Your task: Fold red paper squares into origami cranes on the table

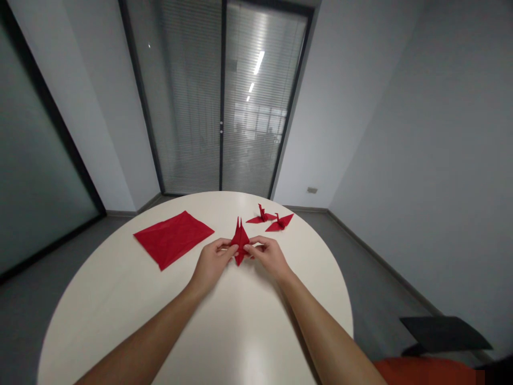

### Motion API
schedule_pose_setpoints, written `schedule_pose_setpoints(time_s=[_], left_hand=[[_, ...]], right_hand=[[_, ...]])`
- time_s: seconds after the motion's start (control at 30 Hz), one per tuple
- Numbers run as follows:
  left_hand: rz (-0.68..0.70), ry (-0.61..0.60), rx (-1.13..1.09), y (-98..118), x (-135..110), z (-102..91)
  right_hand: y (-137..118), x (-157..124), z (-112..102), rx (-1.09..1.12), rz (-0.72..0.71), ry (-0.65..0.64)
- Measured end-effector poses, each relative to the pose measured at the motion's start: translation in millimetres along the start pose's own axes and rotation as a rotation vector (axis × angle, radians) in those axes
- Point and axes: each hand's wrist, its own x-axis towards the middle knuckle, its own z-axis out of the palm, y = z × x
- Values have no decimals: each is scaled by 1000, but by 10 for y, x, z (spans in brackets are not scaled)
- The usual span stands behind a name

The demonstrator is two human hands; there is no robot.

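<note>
Between my two hands is a partly folded red origami crane (240, 235), its two narrow points directed away from me and a wider point toward me. My left hand (214, 260) pinches its left edge between thumb and fingers. On the opposite edge, my right hand (269, 255) grips it the same way, thumb on top. The fingertips beneath the paper are partly hidden. Past my right hand stand two finished red paper cranes, one farther back (262, 215) and one nearer (280, 222). To the left lies a flat red paper sheet (172, 239).
A round white table (224, 331) holds all the paper. Behind it is a glass partition with blinds (192, 107). At the lower right are a dark armrest (444, 332) and an orange-red chair seat (425, 371). A wall socket (312, 190) sits low on the back wall.
</note>
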Motion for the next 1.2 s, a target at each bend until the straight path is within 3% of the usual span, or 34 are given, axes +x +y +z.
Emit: schedule_pose_setpoints(time_s=[0.2, 0.57, 0.77, 0.93, 1.03, 1.1, 1.13, 1.2], left_hand=[[17, -15, 21, -9, -1, -22], [53, -137, 82, -39, 0, -80], [62, -52, 167, 55, -9, -86], [34, -43, 116, -38, 47, -69], [157, 120, 216, -108, 49, -68], [346, 255, 407, -111, 27, -83], [452, 255, 538, -100, 12, -91], [606, 131, 742, -73, -22, -99]], right_hand=[[-10, 9, -47, -53, -92, -16], [-27, -20, -100, -156, -124, -104], [-87, -33, -78, -186, -144, -97], [-117, -39, -67, -282, -219, -91], [-116, -37, -84, -447, -249, -51], [-124, -37, -98, -628, -290, -24], [-131, -39, -102, -730, -315, -20], [-150, -46, -93, -921, -363, -24]])
